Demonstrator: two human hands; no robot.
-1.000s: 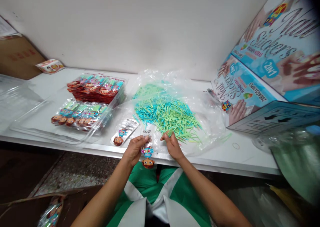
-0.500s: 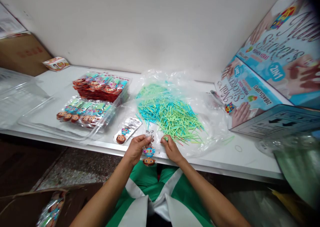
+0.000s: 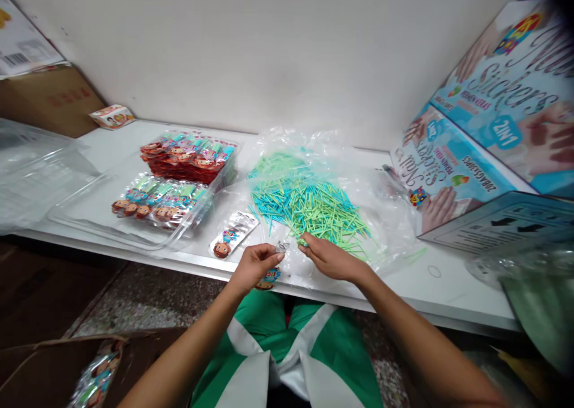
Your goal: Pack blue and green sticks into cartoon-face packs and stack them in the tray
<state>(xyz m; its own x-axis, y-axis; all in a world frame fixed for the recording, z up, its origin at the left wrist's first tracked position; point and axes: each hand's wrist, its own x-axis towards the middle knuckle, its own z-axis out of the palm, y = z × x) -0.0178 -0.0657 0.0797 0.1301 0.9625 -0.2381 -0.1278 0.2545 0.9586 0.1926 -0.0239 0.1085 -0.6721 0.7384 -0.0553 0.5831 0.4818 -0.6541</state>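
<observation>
My left hand point(image 3: 255, 266) is closed on a small clear packet point(image 3: 271, 270) with a cartoon head and colourful lettering, held at the table's front edge. My right hand point(image 3: 329, 258) pinches a short green stick point(image 3: 302, 242) by its end, just right of the packet's open top. Behind both hands lies a heap of green and blue sticks point(image 3: 309, 204) on a clear plastic bag point(image 3: 385, 216). Another such packet point(image 3: 232, 235) lies flat on the white table point(image 3: 452, 279) to the left of my left hand.
A clear tray point(image 3: 85, 219) holds two rows of filled packets point(image 3: 161, 200), with a red stack point(image 3: 191, 158) behind. Blue "Nail Stickers" cartons point(image 3: 470, 145) stand at the right, a brown box point(image 3: 49, 100) at the far left. An open carton point(image 3: 54, 366) sits on the floor.
My right hand has lifted a green stick off the heap and brought it toward the packet's top. My left hand has tilted the packet up. The camera view drifted slightly.
</observation>
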